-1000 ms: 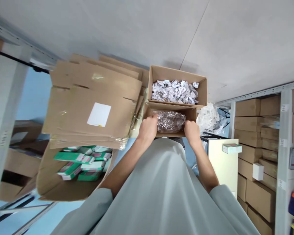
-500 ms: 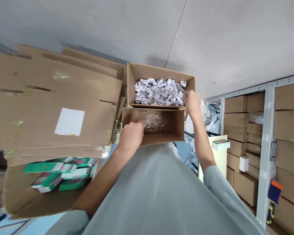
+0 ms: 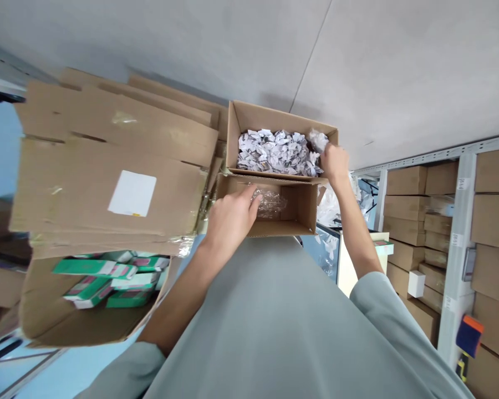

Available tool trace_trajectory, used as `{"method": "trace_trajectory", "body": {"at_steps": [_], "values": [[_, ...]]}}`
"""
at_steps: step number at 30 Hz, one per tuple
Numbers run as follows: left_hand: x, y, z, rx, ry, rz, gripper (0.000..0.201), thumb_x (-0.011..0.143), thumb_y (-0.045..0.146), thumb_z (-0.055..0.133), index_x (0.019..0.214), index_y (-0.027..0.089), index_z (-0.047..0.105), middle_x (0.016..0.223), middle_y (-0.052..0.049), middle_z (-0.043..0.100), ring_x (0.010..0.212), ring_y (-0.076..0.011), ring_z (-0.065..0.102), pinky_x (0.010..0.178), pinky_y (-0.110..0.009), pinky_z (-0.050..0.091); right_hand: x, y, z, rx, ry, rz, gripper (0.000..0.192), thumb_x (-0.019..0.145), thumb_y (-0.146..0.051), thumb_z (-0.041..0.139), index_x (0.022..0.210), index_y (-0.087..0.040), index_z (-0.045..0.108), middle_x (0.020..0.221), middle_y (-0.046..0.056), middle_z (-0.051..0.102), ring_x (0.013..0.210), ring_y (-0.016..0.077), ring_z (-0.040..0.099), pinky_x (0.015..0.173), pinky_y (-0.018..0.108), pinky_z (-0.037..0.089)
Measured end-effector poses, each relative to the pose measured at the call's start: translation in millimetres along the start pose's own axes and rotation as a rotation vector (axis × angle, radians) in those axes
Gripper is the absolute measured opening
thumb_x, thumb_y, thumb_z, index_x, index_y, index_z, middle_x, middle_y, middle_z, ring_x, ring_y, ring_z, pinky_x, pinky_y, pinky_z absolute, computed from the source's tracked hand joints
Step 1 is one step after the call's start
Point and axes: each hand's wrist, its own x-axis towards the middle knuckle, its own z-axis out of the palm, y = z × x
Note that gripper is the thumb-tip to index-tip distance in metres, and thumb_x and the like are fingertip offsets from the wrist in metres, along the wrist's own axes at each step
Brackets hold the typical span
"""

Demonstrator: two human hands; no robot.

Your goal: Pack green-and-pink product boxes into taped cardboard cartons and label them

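An open cardboard box (image 3: 301,224) stands against my front, with crumpled bubble wrap (image 3: 270,203) inside. My left hand (image 3: 230,219) reaches over its left end, thumb and forefinger apart beside the wrap. Directly behind it is a second open carton (image 3: 283,117), filled with crumpled white paper (image 3: 274,152). My right hand (image 3: 336,164) is closed at that carton's right end. From its fingers a bunched piece of clear plastic wrap (image 3: 317,139) sticks up above the paper.
Flattened cardboard (image 3: 75,188) is stacked at left, with a carton (image 3: 41,316) of green-and-white boxes (image 3: 95,269) below it. A shelf post (image 3: 455,238) and shelved cartons (image 3: 405,205) stand at right. White plastic scraps (image 3: 330,208) lie beyond the near box. A grey wall rises behind.
My left hand's thumb and forefinger have spread apart near the bubble wrap. Clear plastic wrap now rises from my right hand above the paper. The view has shifted slightly.
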Motion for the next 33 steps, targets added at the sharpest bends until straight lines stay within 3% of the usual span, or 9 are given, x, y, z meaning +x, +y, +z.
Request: {"method": "trace_trajectory", "body": {"at_steps": [5, 8, 12, 15, 18, 20, 24, 29, 33], "values": [[-1.3, 2.0, 0.9, -0.167, 0.101, 0.078, 0.044, 0.114, 0.037, 0.052, 0.151, 0.025, 0.073, 0.141, -0.013, 0.082, 0.12, -0.0368, 0.081, 0.104, -0.047, 0.062, -61.7, 3.4, -32.7, 0.144, 0.212, -0.029, 0.032, 0.112, -0.029, 0.048, 0.11, -0.018, 0.078, 0.108, 0.017, 0.082, 0.098, 0.0297, 0.076, 0.086, 0.035, 0.053], [-2.2, 4.7, 0.7, -0.33, 0.184, 0.152, 0.053, 0.113, 0.044, 0.057, 0.163, 0.027, 0.062, 0.157, -0.011, 0.073, 0.13, -0.0339, 0.078, 0.111, -0.045, 0.063, -105.6, 1.7, -48.4, 0.36, 0.319, -0.06, 0.033, 0.112, -0.042, 0.054, 0.106, -0.022, 0.079, 0.093, 0.008, 0.079, 0.085, 0.0239, 0.073, 0.081, 0.032, 0.054], [-4.8, 11.3, -6.8, -0.595, 0.275, 0.261, 0.083, 0.106, 0.055, 0.072, 0.179, 0.028, 0.04, 0.179, -0.013, 0.051, 0.143, -0.0327, 0.07, 0.109, -0.041, 0.066, -162.5, -6.1, -59.3, 0.737, 0.225, -0.169, 0.035, 0.107, -0.055, 0.067, 0.1, -0.025, 0.082, 0.078, 0.001, 0.073, 0.067, 0.0179, 0.064, 0.066, 0.029, 0.053], [-5.4, 10.3, -13.2, -0.703, 0.297, 0.319, 0.068, 0.106, 0.053, 0.073, 0.167, 0.026, 0.058, 0.167, -0.013, 0.063, 0.138, -0.0306, 0.072, 0.106, -0.039, 0.067, -195.3, -12.6, -54.6, 0.89, 0.076, -0.239, 0.036, 0.103, -0.057, 0.073, 0.093, -0.024, 0.082, 0.077, 0.001, 0.072, 0.064, 0.0165, 0.062, 0.063, 0.029, 0.051], [-1.8, -1.1, -10.7, -0.776, 0.295, 0.344, 0.034, 0.108, 0.046, 0.071, 0.128, 0.022, 0.084, 0.131, -0.01, 0.083, 0.118, -0.0262, 0.079, 0.1, -0.038, 0.067, -214.4, -14.7, -39.7, 0.938, -0.006, -0.224, 0.033, 0.102, -0.053, 0.072, 0.092, -0.023, 0.081, 0.079, 0.001, 0.074, 0.065, 0.0165, 0.062, 0.064, 0.029, 0.051], [2.6, -11.4, -2.1, -0.814, 0.293, 0.301, 0.028, 0.106, 0.043, 0.072, 0.113, 0.02, 0.086, 0.116, -0.009, 0.087, 0.106, -0.0238, 0.081, 0.095, -0.036, 0.067, -219.2, -13.9, -27.5, 0.917, -0.026, -0.172, 0.033, 0.102, -0.052, 0.069, 0.095, -0.023, 0.082, 0.081, 0.002, 0.076, 0.067, 0.0174, 0.064, 0.065, 0.029, 0.052], [9.7, -23.0, 23.0, -0.752, 0.238, 0.226, 0.024, 0.103, 0.039, 0.076, 0.115, 0.021, 0.087, 0.114, -0.008, 0.089, 0.096, -0.0219, 0.082, 0.091, -0.034, 0.067, -215.2, -13.1, -7.9, 0.697, -0.076, -0.098, 0.027, 0.103, -0.042, 0.065, 0.098, -0.022, 0.083, 0.089, 0.005, 0.082, 0.076, 0.0214, 0.073, 0.075, 0.031, 0.055], [0.8, -21.2, 38.4, -0.476, 0.105, 0.321, 0.027, 0.105, 0.03, 0.069, 0.125, 0.025, 0.086, 0.143, -0.008, 0.082, 0.131, -0.029, 0.079, 0.12, -0.045, 0.06, -213.0, -16.8, 0.3, 0.266, -0.148, 0.045, 0.027, 0.106, -0.024, 0.057, 0.107, -0.021, 0.083, 0.109, 0.013, 0.086, 0.101, 0.0283, 0.081, 0.087, 0.033, 0.056], [-23.1, -35.5, 32.6, -0.358, 0.322, 0.314, 0.034, 0.11, 0.034, 0.063, 0.136, 0.024, 0.082, 0.154, -0.01, 0.076, 0.144, -0.032, 0.069, 0.13, -0.052, 0.052, -228.6, -18.5, 2.9, 0.178, -0.087, 0.202, 0.027, 0.11, -0.03, 0.061, 0.132, -0.019, 0.073, 0.119, 0.014, 0.084, 0.107, 0.0293, 0.08, 0.086, 0.033, 0.053]]}}
